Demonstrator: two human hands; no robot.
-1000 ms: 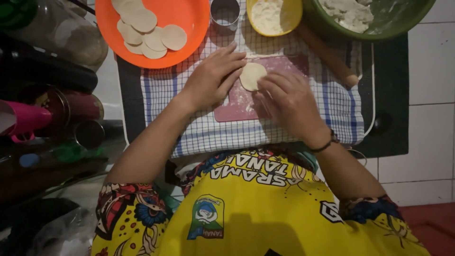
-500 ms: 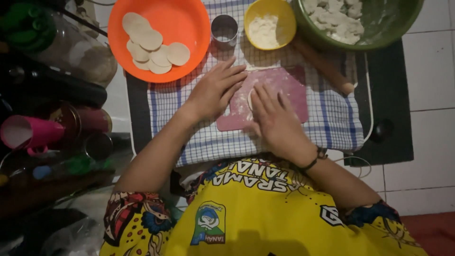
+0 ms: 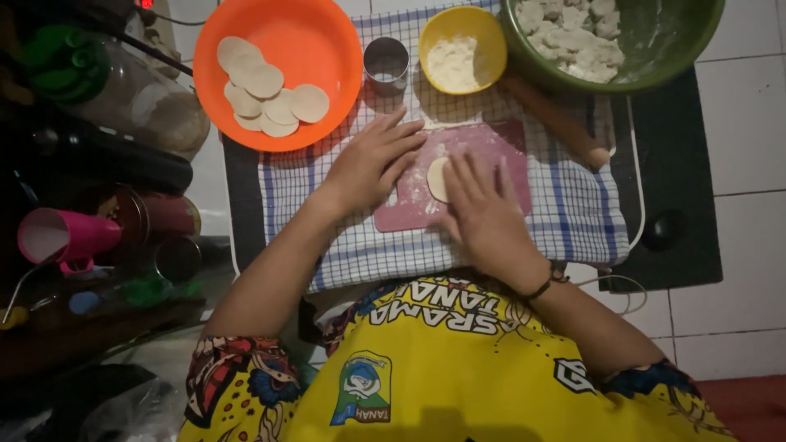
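A pale round dough disc lies on a pink board set on a blue-checked cloth. My right hand lies flat over the disc's right part, fingers spread, pressing it down. Only the left edge of the disc shows. My left hand rests flat on the board's left edge and the cloth, fingers apart, holding nothing. Flour dusts the board around the disc.
An orange bowl holds several flat dough discs. Behind the board stand a metal ring cutter, a yellow bowl of flour, a wooden rolling pin and a green bowl of dough lumps. Jars and a pink cup crowd the left.
My right hand has flattened and slid over the disc, covering most of it. My left hand has shifted a little left, off the disc. The view has drifted.
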